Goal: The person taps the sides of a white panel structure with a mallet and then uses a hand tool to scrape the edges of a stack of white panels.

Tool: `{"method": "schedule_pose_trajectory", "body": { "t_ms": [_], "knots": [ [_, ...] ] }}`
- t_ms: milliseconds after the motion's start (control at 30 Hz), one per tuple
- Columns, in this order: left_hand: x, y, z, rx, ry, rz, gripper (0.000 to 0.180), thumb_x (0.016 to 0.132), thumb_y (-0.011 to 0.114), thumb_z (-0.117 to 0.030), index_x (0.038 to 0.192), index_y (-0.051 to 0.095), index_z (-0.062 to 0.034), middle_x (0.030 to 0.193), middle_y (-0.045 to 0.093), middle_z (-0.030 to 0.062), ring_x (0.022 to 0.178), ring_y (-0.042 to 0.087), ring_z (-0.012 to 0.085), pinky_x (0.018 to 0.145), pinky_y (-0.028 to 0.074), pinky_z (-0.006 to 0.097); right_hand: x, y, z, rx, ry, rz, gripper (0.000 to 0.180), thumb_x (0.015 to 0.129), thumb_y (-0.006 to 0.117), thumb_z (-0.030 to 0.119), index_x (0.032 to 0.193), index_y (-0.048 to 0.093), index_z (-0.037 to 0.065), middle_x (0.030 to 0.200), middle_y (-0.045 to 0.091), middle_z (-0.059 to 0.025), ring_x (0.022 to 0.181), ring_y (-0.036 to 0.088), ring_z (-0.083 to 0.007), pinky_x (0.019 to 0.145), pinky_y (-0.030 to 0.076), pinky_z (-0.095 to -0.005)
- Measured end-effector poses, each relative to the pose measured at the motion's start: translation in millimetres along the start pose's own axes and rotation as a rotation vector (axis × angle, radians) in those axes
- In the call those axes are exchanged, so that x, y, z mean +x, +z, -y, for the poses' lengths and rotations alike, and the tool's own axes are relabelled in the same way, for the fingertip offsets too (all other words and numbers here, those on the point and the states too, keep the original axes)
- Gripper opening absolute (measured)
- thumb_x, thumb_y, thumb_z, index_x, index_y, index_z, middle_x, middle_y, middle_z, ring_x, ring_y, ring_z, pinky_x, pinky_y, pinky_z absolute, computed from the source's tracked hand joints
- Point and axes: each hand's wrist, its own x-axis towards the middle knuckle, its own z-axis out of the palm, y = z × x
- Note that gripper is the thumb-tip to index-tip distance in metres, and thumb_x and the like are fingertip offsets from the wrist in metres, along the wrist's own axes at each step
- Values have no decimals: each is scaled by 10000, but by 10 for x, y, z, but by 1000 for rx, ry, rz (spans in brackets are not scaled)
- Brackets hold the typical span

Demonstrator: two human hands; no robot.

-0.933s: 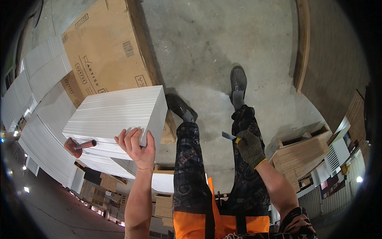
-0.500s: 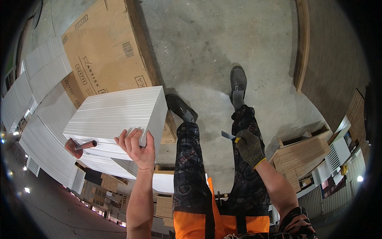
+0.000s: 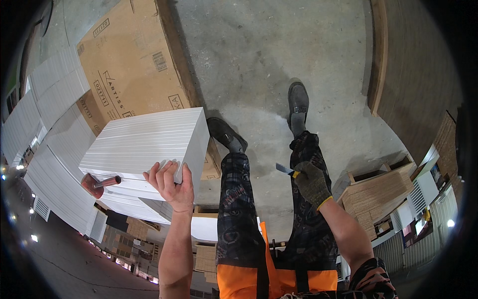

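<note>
Leftmost, stacks of white panels (image 3: 55,164) run along the picture's edge, and a brown cardboard box (image 3: 127,65) lies flat on the concrete floor (image 3: 269,55) above them. Just right of those stacks, a bundle of white ribbed panels (image 3: 144,144) is held up above the floor, with a small red-handled tool (image 3: 97,183) resting against its near left edge. The bare left hand (image 3: 172,184) grips the bundle's near right corner, fingers curled over the top face and thumb on the side. Next come the person's dark patterned trousers (image 3: 239,209) and two dark shoes (image 3: 298,102) on the floor. The gloved right hand (image 3: 311,182) is closed around a small knife (image 3: 286,170), blade pointing left, beside the right thigh. Farthest right, brown board stacks (image 3: 383,192) sit beside a wooden panel (image 3: 408,74).
</note>
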Motion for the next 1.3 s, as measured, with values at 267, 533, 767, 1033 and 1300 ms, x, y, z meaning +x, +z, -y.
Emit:
{"method": "schedule_pose_trajectory", "body": {
  "t_ms": [267,533,767,1033,1300],
  "knots": [
    [-3,-7,6,-2,-10,8,220,746,785,-106,933,670,-117,994,655,16,1201,501,297,1158,178,555,14,23,-49,15,54,23,157,810,601,69,963,634,68,917,670,-181,880,656,-389,779,532,-438],
    [42,-120,22,-162,7,3,510,831,678,-115,1300,491,-45,1364,513,160,1345,393,365,1165,173,548,16,48,-87,29,88,13,153,826,601,88,969,652,72,928,681,-180,882,666,-379,779,538,-428],
    [200,-101,203,-140,-105,-107,331,1008,409,-104,1318,450,2,1401,471,220,1345,371,385,1158,184,531,31,19,86,11,21,56,218,874,574,119,1044,706,80,935,699,-179,873,691,-314,779,541,-378],
    [191,21,362,-77,-178,-57,326,1047,314,-223,1187,563,-67,1270,590,82,1258,459,251,1166,89,489,82,34,40,107,36,175,248,915,561,164,1090,681,34,899,694,-172,801,672,-303,751,526,-367],
    [177,23,360,-79,-176,-45,286,1025,353,-197,1130,592,-80,1187,634,58,1220,481,233,1164,81,489,113,150,22,157,63,295,259,932,601,181,1118,648,8,915,681,-170,775,648,-264,738,520,-351]
  ]
}}
